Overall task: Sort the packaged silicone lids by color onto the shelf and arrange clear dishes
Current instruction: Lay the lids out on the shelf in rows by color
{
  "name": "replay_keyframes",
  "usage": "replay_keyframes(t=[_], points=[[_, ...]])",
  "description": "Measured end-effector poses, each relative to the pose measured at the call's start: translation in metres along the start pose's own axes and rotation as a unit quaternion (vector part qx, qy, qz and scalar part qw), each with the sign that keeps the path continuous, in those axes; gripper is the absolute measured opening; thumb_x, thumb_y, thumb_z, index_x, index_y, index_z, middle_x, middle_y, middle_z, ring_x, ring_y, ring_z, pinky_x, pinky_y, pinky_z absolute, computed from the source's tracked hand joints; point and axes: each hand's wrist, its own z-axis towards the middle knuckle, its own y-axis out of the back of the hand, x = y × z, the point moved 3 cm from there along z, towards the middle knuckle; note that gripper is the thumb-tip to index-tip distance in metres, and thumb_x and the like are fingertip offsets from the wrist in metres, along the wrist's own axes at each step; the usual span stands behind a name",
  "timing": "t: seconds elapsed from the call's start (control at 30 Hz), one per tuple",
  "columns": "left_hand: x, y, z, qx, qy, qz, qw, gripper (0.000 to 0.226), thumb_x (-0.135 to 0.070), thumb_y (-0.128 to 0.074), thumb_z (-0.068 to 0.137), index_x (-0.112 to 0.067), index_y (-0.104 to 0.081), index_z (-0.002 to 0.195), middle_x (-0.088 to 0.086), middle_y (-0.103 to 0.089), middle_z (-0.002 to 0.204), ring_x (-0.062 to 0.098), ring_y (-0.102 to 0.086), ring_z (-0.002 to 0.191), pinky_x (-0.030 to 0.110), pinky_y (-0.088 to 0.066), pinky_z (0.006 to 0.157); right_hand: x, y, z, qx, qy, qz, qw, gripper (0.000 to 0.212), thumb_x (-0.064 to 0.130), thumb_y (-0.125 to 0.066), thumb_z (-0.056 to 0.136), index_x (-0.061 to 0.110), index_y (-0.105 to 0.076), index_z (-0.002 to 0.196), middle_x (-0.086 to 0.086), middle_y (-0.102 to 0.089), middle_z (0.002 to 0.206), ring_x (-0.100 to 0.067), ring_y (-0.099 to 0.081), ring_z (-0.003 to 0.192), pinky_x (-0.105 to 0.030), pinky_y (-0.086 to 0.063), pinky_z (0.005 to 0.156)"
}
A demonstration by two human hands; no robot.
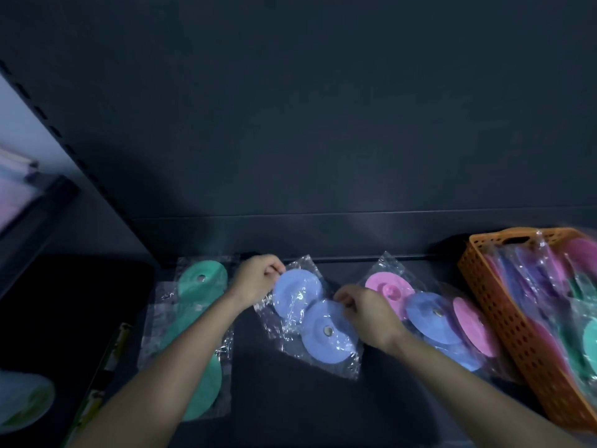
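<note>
A clear bag with two blue lids (310, 315) lies at the middle of the dark shelf (290, 405). My left hand (255, 279) pinches the bag's upper left edge. My right hand (365, 312) pinches its right edge, over the nearer blue lid. Left of them lie bags of green lids (202, 279), partly hidden under my left forearm. To the right sits a mixed heap: a pink lid (384, 286), a blue lid (433, 318) and another pink lid (475, 328), all in clear bags.
An orange perforated basket (517, 334) at the right edge holds several bagged lids in pink, purple and green. A slotted shelf upright (80, 163) slants along the left. A pale round item (22, 402) sits at the lower left.
</note>
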Motion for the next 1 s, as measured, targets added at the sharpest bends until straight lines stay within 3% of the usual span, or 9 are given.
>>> replay_keyframes(t=[0.1,0.2,0.3,0.4,0.5,0.63,0.73,0.9,1.0], points=[[-0.010,0.006,0.017,-0.019,-0.069,0.045,0.996,0.025,0.004,-0.054,0.085,-0.009,-0.072,0.096,-0.001,-0.070,0.087,0.012,-0.062,0.078,0.006,-0.041,0.066,0.011,-0.002,0.012,0.004,0.026,-0.012,1.000,0.033,-0.001,-0.051,0.080,0.018,-0.067,0.102,0.002,-0.071,0.097,-0.014,-0.063,0.086,-0.025,-0.049,0.079],[-0.015,0.005,0.026,-0.035,-0.097,0.049,0.993,0.035,0.010,-0.049,0.087,-0.006,-0.068,0.112,0.006,-0.071,0.102,0.020,-0.067,0.089,0.018,-0.048,0.081,0.019,-0.007,0.020,-0.002,0.050,0.013,0.999,0.033,-0.003,-0.052,0.079,0.017,-0.070,0.097,0.003,-0.072,0.094,-0.012,-0.065,0.087,-0.020,-0.049,0.079],[-0.016,0.006,0.026,-0.078,-0.109,0.060,0.989,0.042,0.015,-0.045,0.083,-0.004,-0.067,0.114,0.012,-0.069,0.112,0.022,-0.065,0.104,0.013,-0.039,0.091,0.024,-0.006,0.022,-0.030,0.065,0.031,0.997,0.031,-0.004,-0.055,0.081,0.014,-0.072,0.100,0.011,-0.065,0.088,-0.012,-0.059,0.087,-0.009,-0.038,0.071],[-0.014,0.006,0.010,-0.109,-0.127,0.066,0.984,0.031,0.006,-0.053,0.085,-0.006,-0.070,0.108,0.010,-0.070,0.108,0.023,-0.065,0.100,0.016,-0.040,0.087,0.025,-0.003,0.022,-0.041,0.092,-0.020,0.995,0.034,0.007,-0.060,0.085,0.011,-0.064,0.119,-0.001,-0.061,0.121,-0.022,-0.054,0.111,-0.012,-0.034,0.086],[-0.003,-0.008,-0.009,-0.020,-0.144,0.098,0.985,0.028,-0.014,-0.058,0.091,-0.011,-0.065,0.117,0.006,-0.067,0.117,0.023,-0.061,0.107,0.024,-0.043,0.090,0.019,-0.009,0.014,0.033,0.097,-0.088,0.991,0.053,0.024,-0.061,0.088,0.016,-0.045,0.138,-0.004,-0.032,0.150,-0.022,-0.040,0.132,-0.021,-0.033,0.102],[0.022,-0.024,-0.020,0.131,-0.083,0.197,0.968,0.068,-0.039,-0.057,0.090,-0.019,-0.028,0.148,-0.006,-0.021,0.157,0.012,-0.028,0.141,0.026,-0.027,0.113,0.010,-0.018,0.010,0.087,0.097,-0.161,0.978,0.070,0.041,-0.054,0.091,0.013,-0.023,0.148,0.001,-0.006,0.159,-0.016,-0.012,0.145,-0.020,-0.018,0.111],[0.025,-0.020,-0.014,0.137,-0.081,0.211,0.965,0.071,-0.039,-0.054,0.092,-0.021,-0.019,0.151,-0.007,-0.011,0.159,0.013,-0.022,0.144,0.030,-0.025,0.115,0.017,-0.023,0.016,0.070,0.115,-0.167,0.977,0.068,0.041,-0.054,0.092,0.015,-0.026,0.147,-0.002,-0.006,0.159,-0.017,0.000,0.147,-0.022,-0.011,0.114],[0.020,-0.017,-0.014,0.160,-0.083,0.195,0.964,0.085,-0.056,-0.060,0.082,-0.034,-0.014,0.150,-0.009,0.001,0.160,0.013,-0.003,0.147,0.031,-0.011,0.119,0.030,-0.033,0.022,0.058,0.121,-0.153,0.979,0.056,0.034,-0.057,0.092,0.018,-0.039,0.142,-0.007,-0.013,0.158,-0.021,-0.005,0.147,-0.021,-0.007,0.113],[0.021,-0.021,-0.017,0.171,-0.089,0.251,0.949,0.094,-0.062,-0.059,0.079,-0.036,-0.004,0.150,-0.011,0.012,0.158,0.013,0.007,0.147,0.032,-0.009,0.120,0.025,-0.026,0.018,0.032,0.107,-0.131,0.985,0.054,0.028,-0.052,0.095,0.018,-0.034,0.145,0.000,-0.016,0.158,-0.015,-0.007,0.146,-0.028,-0.020,0.116]])
